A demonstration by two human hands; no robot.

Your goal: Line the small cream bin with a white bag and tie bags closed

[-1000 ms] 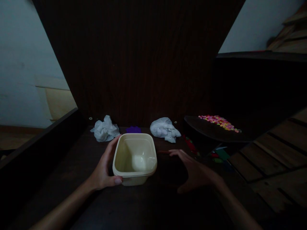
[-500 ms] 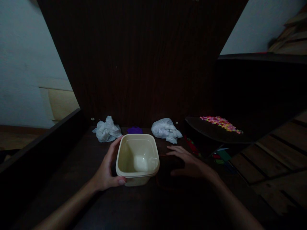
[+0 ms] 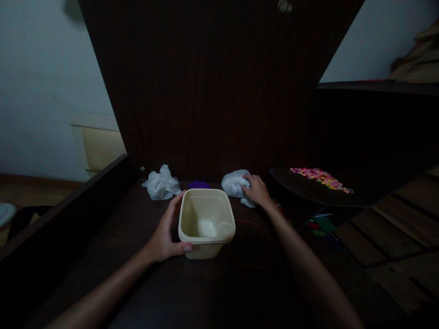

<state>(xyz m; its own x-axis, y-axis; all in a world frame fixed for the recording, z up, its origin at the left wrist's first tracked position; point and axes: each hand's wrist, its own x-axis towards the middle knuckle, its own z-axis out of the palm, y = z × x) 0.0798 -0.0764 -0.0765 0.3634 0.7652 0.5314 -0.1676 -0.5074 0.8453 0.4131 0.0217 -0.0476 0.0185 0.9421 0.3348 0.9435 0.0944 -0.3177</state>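
Observation:
A cream plastic container [image 3: 207,247], square with rounded corners, stands upright in the middle of the dark wooden surface. Nothing shows inside it. My left hand [image 3: 166,240] grips its left side, thumb at the front and fingers along the far left edge. Farther back, my right hand [image 3: 259,191] has its fingers closed on the right part of a crumpled white plastic bag [image 3: 231,183]. What the bag holds is hidden. A second crumpled white bag [image 3: 162,183] lies at the back left, and a purple item [image 3: 199,184] sits between the two bags, partly behind the container.
Right of the container lies a dark flat piece with a reddish rim [image 3: 249,266], hard to make out. A curved shelf [image 3: 288,183] bears a pile of pink and yellow beads [image 3: 322,178]. A raised side board [image 3: 68,214] borders the left; a tall panel [image 3: 212,91] stands behind.
My right hand has moved forward from beside the container onto the right white bag and closed on it. My left hand still holds the container. The whole view has shifted slightly.

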